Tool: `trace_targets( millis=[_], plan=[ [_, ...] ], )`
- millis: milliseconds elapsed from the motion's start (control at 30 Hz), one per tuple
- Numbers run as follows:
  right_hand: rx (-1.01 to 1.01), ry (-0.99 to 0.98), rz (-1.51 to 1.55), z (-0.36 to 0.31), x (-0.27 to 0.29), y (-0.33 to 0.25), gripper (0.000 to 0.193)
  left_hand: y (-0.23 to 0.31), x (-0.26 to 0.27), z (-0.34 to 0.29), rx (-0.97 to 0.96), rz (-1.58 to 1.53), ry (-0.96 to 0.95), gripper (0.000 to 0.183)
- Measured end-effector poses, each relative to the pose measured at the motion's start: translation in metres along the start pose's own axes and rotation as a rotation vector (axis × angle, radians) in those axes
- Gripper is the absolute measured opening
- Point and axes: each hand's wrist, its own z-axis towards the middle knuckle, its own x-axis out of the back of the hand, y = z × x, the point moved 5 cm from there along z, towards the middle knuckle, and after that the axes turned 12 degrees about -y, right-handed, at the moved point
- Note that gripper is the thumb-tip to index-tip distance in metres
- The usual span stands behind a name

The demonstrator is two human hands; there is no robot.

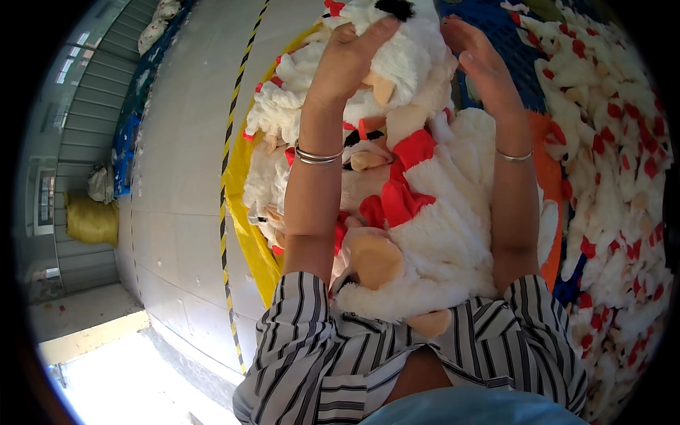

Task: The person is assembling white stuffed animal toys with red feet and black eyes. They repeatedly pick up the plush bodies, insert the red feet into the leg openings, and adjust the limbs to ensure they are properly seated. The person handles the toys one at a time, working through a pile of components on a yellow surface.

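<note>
At the far end of a heap, my left hand (352,58) grips a white plush animal skin (414,53), thumb lying over its fur beside a black patch. Some of that hand's fingers are hidden behind the fur. My right hand (489,67) is at the skin's right side, fingers bent and thumb held apart from them; it does not appear to grip. Between my forearms lies another white plush skin (453,241) with red pieces (404,191) and a beige round part (377,261), reaching up against my striped shirt.
More white plush skins (273,106) are piled on a yellow sheet (248,234) at the left. A large heap of red-and-white plush pieces (616,177) fills the right, beside a blue crate (506,42). Black-and-yellow tape (225,212) runs along the grey floor (177,177). A yellow bundle (92,219) stands far left.
</note>
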Motion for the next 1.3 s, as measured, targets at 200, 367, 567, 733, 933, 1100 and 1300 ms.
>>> trace_targets(
  millis=[200,367,567,733,933,1100,1300],
  plan=[
    [-0.500,-0.148,0.014,-0.016,0.007,0.083,0.034,-0.020,0.028,0.052,-0.150,-0.425,-0.052,0.042],
    [-0.323,0.322,0.568,-0.023,0.035,0.086,0.032,-0.113,0.027,0.006,0.213,-0.030,-0.090,0.060],
    [-0.433,0.425,0.736,-0.030,0.055,0.126,0.034,-0.148,0.029,-0.004,0.221,0.192,0.053,0.054],
    [-0.582,0.062,-0.010,-0.030,0.030,0.097,0.029,-0.100,0.023,-0.007,0.014,0.350,0.298,0.057],
    [-0.527,-0.537,-0.166,-0.033,-0.005,0.089,0.025,-0.114,0.019,-0.002,0.105,0.105,0.034,0.065],
    [-0.460,-0.284,-0.474,-0.028,-0.002,0.075,0.020,-0.114,0.009,-0.008,0.119,-0.024,0.026,0.038],
    [-0.244,-0.013,-0.038,-0.011,-0.012,0.040,0.016,-0.111,0.006,-0.006,-0.079,0.291,0.208,0.020]
  ],
)
